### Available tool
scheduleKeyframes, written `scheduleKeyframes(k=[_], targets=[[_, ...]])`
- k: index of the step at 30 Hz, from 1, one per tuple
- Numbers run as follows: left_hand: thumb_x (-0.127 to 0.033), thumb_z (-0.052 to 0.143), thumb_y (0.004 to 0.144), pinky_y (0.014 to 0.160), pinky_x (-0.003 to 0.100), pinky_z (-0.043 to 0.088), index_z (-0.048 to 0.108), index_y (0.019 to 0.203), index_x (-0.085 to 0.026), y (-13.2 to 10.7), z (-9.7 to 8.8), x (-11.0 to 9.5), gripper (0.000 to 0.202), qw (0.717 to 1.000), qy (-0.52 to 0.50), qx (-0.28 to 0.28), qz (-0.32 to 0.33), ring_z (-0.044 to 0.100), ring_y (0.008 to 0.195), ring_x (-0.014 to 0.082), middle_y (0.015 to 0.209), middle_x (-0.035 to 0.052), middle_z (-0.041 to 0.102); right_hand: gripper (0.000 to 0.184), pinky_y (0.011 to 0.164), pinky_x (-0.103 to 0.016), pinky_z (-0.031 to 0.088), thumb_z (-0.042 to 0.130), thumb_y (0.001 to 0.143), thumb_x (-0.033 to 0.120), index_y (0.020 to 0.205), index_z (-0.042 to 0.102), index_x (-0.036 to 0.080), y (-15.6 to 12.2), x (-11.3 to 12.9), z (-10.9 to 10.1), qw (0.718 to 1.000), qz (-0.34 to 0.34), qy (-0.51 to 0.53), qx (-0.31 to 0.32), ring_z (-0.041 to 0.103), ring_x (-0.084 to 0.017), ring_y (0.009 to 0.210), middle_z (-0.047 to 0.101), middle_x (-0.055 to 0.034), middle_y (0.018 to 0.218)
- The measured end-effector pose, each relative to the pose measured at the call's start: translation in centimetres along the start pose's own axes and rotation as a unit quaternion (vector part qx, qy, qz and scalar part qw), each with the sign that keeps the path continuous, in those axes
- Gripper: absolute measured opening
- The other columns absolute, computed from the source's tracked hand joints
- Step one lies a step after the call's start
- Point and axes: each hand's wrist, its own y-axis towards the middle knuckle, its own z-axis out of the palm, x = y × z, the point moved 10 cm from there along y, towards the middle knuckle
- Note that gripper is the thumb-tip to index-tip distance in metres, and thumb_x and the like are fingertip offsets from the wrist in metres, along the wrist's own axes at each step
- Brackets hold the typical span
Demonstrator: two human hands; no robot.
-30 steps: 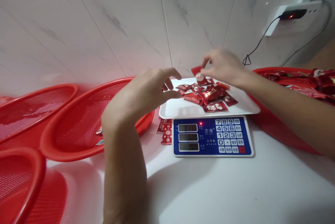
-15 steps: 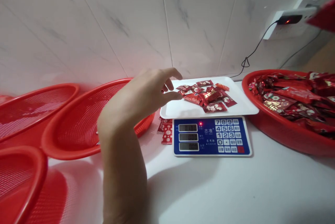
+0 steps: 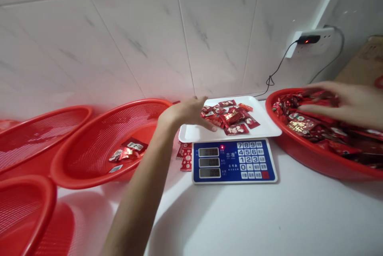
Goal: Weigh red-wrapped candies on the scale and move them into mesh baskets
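My left hand [image 3: 191,114] is over the left end of the scale's white tray [image 3: 260,130], thumb and fingers spread beside a small pile of red wrapped candies [image 3: 235,118]. Its fingertips are close to the packets; I cannot tell whether they touch. Below the tray is the scale's blue panel [image 3: 235,162], with a lit red dot, three displays and number keys. My right hand [image 3: 335,98], blurred, reaches in from the right over a red basket [image 3: 323,164] heaped with similar red packets [image 3: 302,126]. Its thumb and fingers are apart, with nothing visible between them.
A red mesh basket [image 3: 86,144] left of the scale holds several packets [image 3: 130,152]. Other red baskets [image 3: 44,128] stand further left. Red dotted packets [image 3: 186,158] lie beside the scale. A black cord [image 3: 271,80] runs to a wall socket [image 3: 323,42]. A cardboard box [image 3: 362,62] stands behind.
My left hand has shifted slightly right and lower over the tray edge. My right hand has come into view over the full basket. The red thing at the upper right is gone from view.
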Motion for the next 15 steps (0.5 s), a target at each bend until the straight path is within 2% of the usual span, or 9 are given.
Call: scheduleKeyframes(k=[2, 5, 7, 8, 11, 13, 15], targets=[[-0.058, 0.084, 0.068, 0.109, 0.047, 0.048, 0.024, 0.163, -0.021, 1.6, 0.4, 0.0, 0.118, 0.999, 0.026, 0.045, -0.001, 0.046, 0.144, 0.04, 0.164, 0.0213, 0.037, 0.065, 0.088, -0.047, 0.053, 0.063, 0.078, 0.063, 0.13, 0.066, 0.024, 0.5, 4.9, 2.0, 0.993, -0.066, 0.051, 0.087, 0.067, -0.033, 0.1, 0.072, -0.0144, 0.118], [-0.053, 0.082, 0.067, 0.114, 0.051, 0.044, 0.021, 0.164, -0.022, 3.1, 0.3, -0.1, 0.119, 0.997, 0.044, 0.06, 0.019, 0.041, 0.147, 0.0413, 0.166, 0.0224, 0.032, 0.071, 0.096, -0.052, 0.051, 0.058, 0.081, 0.063, 0.137, 0.065, 0.019, 1.0, 9.3, 2.8, 0.984, -0.118, 0.047, 0.121, 0.066, -0.037, 0.107, 0.07, -0.017, 0.124], [-0.055, 0.083, 0.062, 0.116, 0.054, 0.041, 0.015, 0.166, -0.025, 3.7, 1.2, -0.1, 0.127, 0.995, 0.052, 0.083, 0.03, 0.04, 0.149, 0.0425, 0.169, 0.0219, 0.025, 0.088, 0.107, -0.056, 0.047, 0.066, 0.074, 0.068, 0.147, 0.057, 0.02, 1.6, 10.7, 3.7, 0.979, -0.136, 0.055, 0.143, 0.06, -0.041, 0.124, 0.062, -0.0158, 0.142], [-0.058, 0.084, 0.059, 0.118, 0.055, 0.038, 0.009, 0.167, -0.027, 4.0, 1.9, -0.1, 0.135, 0.993, 0.055, 0.1, 0.034, 0.036, 0.151, 0.0434, 0.171, 0.0215, 0.017, 0.105, 0.115, -0.057, 0.042, 0.073, 0.066, 0.069, 0.154, 0.049, 0.019, 1.9, 11.3, 4.6, 0.974, -0.145, 0.061, 0.165, 0.052, -0.042, 0.136, 0.053, -0.0152, 0.153], [-0.066, 0.087, 0.049, 0.126, 0.058, 0.02, -0.012, 0.165, -0.024, 5.2, 4.5, -0.9, 0.159, 0.99, 0.031, 0.124, 0.058, 0.006, 0.159, 0.0429, 0.172, 0.0191, -0.012, 0.156, 0.128, -0.053, 0.023, 0.089, 0.043, 0.062, 0.168, 0.01, 0.011, 3.2, 12.5, 8.7, 0.956, -0.147, 0.061, 0.246, 0.018, -0.042, 0.157, 0.013, -0.0178, 0.172], [-0.069, 0.088, 0.046, 0.127, 0.061, 0.01, -0.016, 0.164, -0.019, 6.1, 5.5, -1.6, 0.165, 0.992, -0.014, 0.098, 0.074, -0.011, 0.158, 0.0418, 0.17, 0.0201, -0.017, 0.167, 0.13, -0.05, 0.017, 0.09, 0.04, 0.06, 0.166, -0.006, 0.006, 4.2, 12.9, 11.3, 0.947, -0.131, 0.066, 0.285, 0.005, -0.039, 0.16, -0.004, -0.0212, 0.172], [-0.071, 0.087, 0.049, 0.126, 0.064, 0.007, -0.017, 0.164, -0.016, 6.8, 6.1, -2.3, 0.165, 0.992, -0.069, 0.069, 0.082, -0.016, 0.157, 0.0427, 0.17, 0.0227, -0.015, 0.166, 0.13, -0.051, 0.017, 0.088, 0.041, 0.06, 0.166, -0.008, 0.006, 5.1, 13.5, 13.1, 0.941, -0.13, 0.083, 0.303, 0.004, -0.04, 0.159, -0.006, -0.0227, 0.171]])
